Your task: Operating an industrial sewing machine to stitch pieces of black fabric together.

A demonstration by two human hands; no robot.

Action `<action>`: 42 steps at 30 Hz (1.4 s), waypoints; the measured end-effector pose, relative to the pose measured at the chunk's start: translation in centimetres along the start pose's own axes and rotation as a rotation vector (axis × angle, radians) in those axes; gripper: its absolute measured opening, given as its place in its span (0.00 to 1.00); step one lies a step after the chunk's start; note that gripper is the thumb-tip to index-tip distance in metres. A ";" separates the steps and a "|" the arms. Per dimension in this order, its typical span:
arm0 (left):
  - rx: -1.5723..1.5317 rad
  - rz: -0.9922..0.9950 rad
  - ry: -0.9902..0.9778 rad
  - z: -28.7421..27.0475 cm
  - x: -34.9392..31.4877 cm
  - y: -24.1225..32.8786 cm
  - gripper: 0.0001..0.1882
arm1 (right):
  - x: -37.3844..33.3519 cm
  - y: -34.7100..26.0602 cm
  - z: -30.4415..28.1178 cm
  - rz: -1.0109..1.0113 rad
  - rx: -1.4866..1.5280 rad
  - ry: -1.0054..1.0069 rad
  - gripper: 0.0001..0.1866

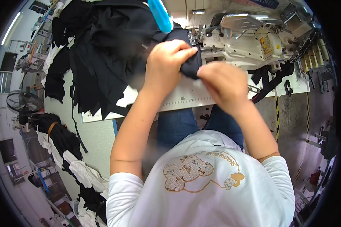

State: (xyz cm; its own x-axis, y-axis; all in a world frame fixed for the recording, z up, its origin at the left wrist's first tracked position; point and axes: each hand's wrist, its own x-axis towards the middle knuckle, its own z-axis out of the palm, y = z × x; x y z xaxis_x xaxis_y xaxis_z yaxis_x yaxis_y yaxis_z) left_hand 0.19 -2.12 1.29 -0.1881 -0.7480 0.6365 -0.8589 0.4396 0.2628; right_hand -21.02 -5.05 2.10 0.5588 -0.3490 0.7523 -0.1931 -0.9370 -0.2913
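Gripping the folded black cloth [192,68] just above the centre of the frame, with the left hand [166,64] clenched over its left side and pressing close to its right edge. Pinching its lower right corner, to all appearances, with the curled, blurred right hand [227,85]. Stretched between both sets of fingers, long axis running nearly straight up the frame, toward the presser foot [193,38] just above. Nearer to that foot on the left hand's side, lower and farther on the right's. Likely to hinge on keeping that right edge in line with the foot. Farther out, spread across the upper left, a heap of dark fabric [110,45]; impossible to tell, behind the left hand, whether joined. Toward the upper right, a pale sewing machine [231,47]; below, a white ruled table edge [185,99].
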 end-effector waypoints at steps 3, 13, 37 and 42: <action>0.114 0.090 0.038 0.4 -2.2 0.2 0.25 | -3.3 0.5 1.9 0.026 -0.006 -0.045 0.14; 0.212 0.060 -0.060 0.6 -3.2 0.7 0.27 | -5.2 0.9 3.9 0.033 0.030 0.113 0.14; 0.217 0.016 -0.051 0.8 -3.0 0.3 0.29 | -3.8 2.1 4.3 0.033 -0.055 0.141 0.17; 0.231 0.089 -0.003 0.9 -3.4 -0.2 0.29 | -3.6 3.0 5.2 0.036 -0.128 0.171 0.16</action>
State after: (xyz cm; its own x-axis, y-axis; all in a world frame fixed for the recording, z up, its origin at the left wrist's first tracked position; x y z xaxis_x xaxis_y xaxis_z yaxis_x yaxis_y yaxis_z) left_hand 0.56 -0.12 -1.60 -0.2691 -0.7131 0.6473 -0.9250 0.3786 0.0326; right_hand -19.42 -6.52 -4.58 0.4069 -0.3696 0.8354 -0.3168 -0.9148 -0.2504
